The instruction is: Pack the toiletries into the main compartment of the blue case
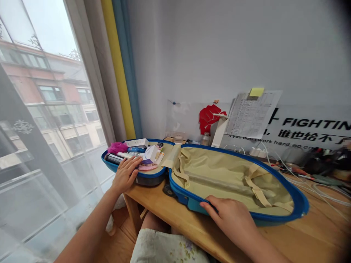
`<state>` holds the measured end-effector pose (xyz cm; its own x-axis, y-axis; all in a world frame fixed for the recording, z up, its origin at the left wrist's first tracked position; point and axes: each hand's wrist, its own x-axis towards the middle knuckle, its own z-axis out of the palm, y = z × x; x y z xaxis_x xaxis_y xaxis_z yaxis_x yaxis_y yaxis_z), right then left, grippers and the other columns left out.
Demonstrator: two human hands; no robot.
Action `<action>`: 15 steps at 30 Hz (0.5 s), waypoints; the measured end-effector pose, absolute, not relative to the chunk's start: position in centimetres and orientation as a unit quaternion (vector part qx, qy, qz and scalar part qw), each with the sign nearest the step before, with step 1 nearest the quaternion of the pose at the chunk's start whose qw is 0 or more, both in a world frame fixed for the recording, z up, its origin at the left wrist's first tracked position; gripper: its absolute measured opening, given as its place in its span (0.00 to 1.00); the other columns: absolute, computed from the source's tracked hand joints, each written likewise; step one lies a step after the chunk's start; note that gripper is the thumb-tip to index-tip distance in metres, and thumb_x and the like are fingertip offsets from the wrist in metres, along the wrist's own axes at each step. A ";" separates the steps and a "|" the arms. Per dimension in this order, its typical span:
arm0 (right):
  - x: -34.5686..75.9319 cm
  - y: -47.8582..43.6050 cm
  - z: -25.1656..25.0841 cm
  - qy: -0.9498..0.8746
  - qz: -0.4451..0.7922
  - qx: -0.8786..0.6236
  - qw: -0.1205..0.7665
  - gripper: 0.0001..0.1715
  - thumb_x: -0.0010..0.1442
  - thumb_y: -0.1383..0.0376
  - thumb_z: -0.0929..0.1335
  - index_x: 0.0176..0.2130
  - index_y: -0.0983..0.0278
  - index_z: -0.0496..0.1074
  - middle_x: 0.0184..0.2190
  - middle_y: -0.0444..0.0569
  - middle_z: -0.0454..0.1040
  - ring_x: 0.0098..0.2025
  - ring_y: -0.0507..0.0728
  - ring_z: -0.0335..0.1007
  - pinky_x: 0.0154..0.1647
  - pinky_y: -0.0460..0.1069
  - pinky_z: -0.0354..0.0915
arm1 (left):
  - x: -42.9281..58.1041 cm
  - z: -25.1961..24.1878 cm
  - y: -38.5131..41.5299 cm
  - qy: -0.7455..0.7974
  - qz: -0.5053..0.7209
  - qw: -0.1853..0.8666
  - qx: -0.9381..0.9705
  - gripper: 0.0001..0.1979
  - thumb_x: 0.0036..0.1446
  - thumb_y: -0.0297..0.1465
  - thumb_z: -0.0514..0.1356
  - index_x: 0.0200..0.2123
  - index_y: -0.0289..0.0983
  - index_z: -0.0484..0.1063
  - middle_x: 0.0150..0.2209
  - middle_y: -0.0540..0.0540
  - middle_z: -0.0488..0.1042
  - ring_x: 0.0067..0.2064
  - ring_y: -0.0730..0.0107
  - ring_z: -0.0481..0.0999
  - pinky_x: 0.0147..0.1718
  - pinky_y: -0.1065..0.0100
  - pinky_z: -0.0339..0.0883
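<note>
A blue suitcase (pixel 189 200) lies unfolded on a wooden desk, its two shells joined by a beige strip. My left hand (pixel 127 172) rests flat, fingers stretched, on the things packed in the smaller left shell. Around it are a magenta mesh bath puff (pixel 117 147), a white box (pixel 138 143), a blue tube-like item (pixel 136 149), a white-and-purple box (pixel 150 153) and a pink curved item (pixel 148 167). My right hand (pixel 229 212) is closed around the front edge of the larger right shell, where a dark handle partly shows. Beige straps (pixel 257 193) lie across that shell's lining.
The wooden desk (pixel 175 219) carries the suitcase, with white cables (pixel 326 193) and dark clutter at right. Behind stand a glass jar (pixel 205 139) and a white upright stand (pixel 219 131). Clipped papers (pixel 251 113) hang on the wall. Curtains (pixel 120 73) and a window are at left.
</note>
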<state>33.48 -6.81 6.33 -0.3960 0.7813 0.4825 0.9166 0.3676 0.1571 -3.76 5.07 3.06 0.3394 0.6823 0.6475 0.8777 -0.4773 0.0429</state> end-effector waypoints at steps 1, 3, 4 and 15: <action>32.9 -6.8 6.4 -0.809 -0.203 -0.529 0.161 0.20 0.65 0.57 0.60 0.26 0.58 0.71 0.17 0.41 0.75 0.19 0.54 0.71 0.19 0.48 0.51 | -4.1 3.2 5.3 -0.488 -0.307 0.153 -0.802 0.25 0.64 0.38 0.41 0.60 0.41 0.63 0.60 0.45 0.65 0.64 0.61 0.59 0.62 0.54 0.45; 31.9 -6.9 6.7 -0.807 -0.198 -0.534 0.157 0.19 0.64 0.57 0.61 0.26 0.58 0.72 0.18 0.41 0.75 0.20 0.54 0.72 0.20 0.48 0.53 | -4.6 3.3 5.7 -0.493 -0.309 0.141 -0.801 0.25 0.64 0.39 0.40 0.58 0.41 0.65 0.59 0.44 0.67 0.63 0.60 0.60 0.62 0.54 0.47; 31.6 -7.0 6.8 -0.807 -0.194 -0.534 0.161 0.18 0.64 0.57 0.61 0.27 0.58 0.72 0.19 0.42 0.76 0.21 0.54 0.72 0.21 0.48 0.55 | -4.8 3.4 5.8 -0.493 -0.309 0.136 -0.802 0.25 0.64 0.39 0.40 0.58 0.41 0.66 0.59 0.44 0.67 0.63 0.60 0.61 0.61 0.54 0.48; 42.6 -8.4 4.9 -0.726 -0.251 -0.585 0.261 0.26 0.65 0.54 0.55 0.48 0.58 0.74 0.49 0.50 0.75 0.55 0.62 0.67 0.56 0.62 0.57 | -4.1 7.3 6.8 -0.567 -0.261 0.067 -0.778 0.30 0.62 0.43 0.36 0.48 0.40 0.75 0.46 0.45 0.78 0.49 0.57 0.73 0.54 0.58 0.59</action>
